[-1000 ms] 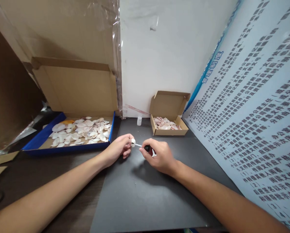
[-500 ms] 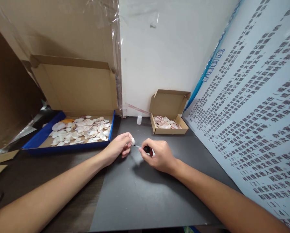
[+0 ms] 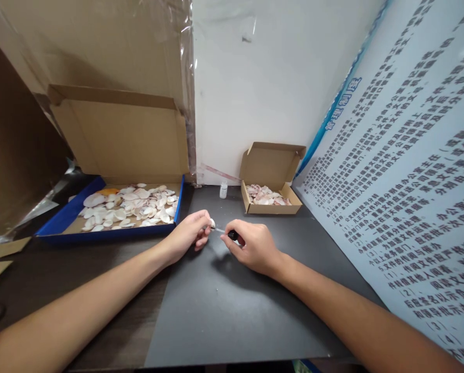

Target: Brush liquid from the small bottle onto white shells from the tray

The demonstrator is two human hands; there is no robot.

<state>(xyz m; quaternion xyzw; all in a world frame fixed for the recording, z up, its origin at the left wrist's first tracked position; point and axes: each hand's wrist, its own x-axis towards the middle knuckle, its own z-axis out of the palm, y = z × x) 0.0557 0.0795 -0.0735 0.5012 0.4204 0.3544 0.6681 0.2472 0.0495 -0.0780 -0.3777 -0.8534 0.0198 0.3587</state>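
Pinched in the fingers of my left hand [image 3: 193, 232] is a small white seashell [image 3: 212, 223], held above the dark table. My right hand [image 3: 253, 246] grips the black cap [image 3: 233, 235] of a small brush applicator, whose thin pale stem [image 3: 218, 230] points left. The stem's tip is at the shell's near edge and looks to touch it. Behind the hands a small clear bottle [image 3: 223, 190] with a white label stands upright on the table, its mouth apparently uncapped.
At the left, a blue-sided cardboard box [image 3: 179, 199] stands open with many pale shells in it. A smaller cardboard box [image 3: 272, 209] at the back right also holds shells. A white wall [image 3: 224, 103] and a printed poster [image 3: 403, 155] bound the dark table [image 3: 232, 321].
My right hand has shifted slightly left, bringing the brush tip closer onto the shell. The shell has tilted a little in my left hand, which otherwise stays in place.
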